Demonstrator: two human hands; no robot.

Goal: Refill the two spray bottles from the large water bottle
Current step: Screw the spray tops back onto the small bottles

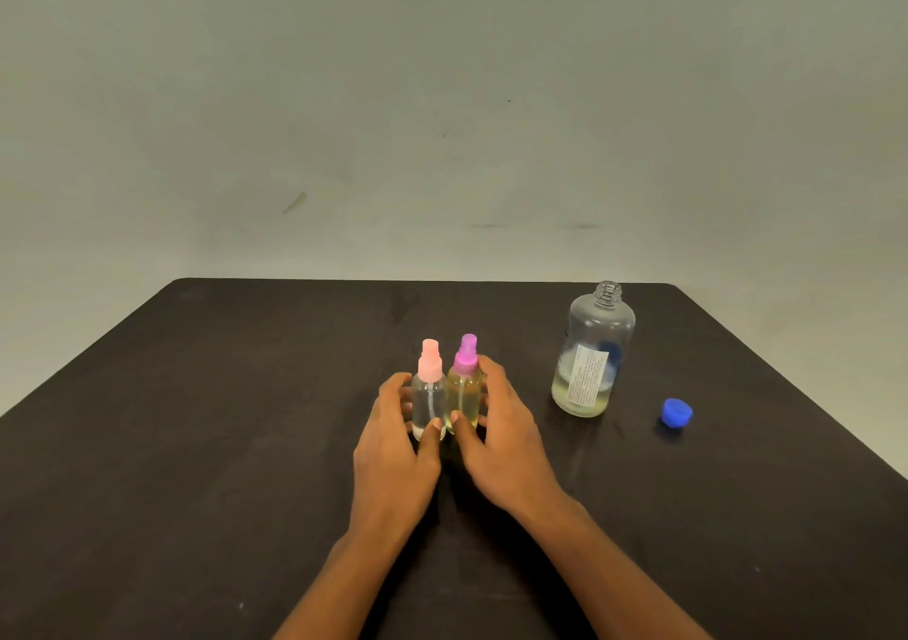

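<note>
Gripping mid-table: pink-capped clear spray bottle (429, 396) in left hand (393, 448), purple-capped yellowish spray bottle (465, 393) in right hand (503, 443) (bottles touching). Could topple the uncapped large clear water bottle (592, 359), toward the far-right corner, by reaching carelessly.

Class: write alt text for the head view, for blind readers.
The left hand holds a pink-topped spray bottle, the right hand a purple-topped spray bottle, side by side on a dark table. Right of them: an uncapped large bottle and a blue cap.

A dark table (196, 418) carries two spray bottles, pink-topped (429, 393) and purple-topped (465, 389), touching. To their right stand an uncapped large bottle (592, 354) and a blue cap (676, 413).
</note>
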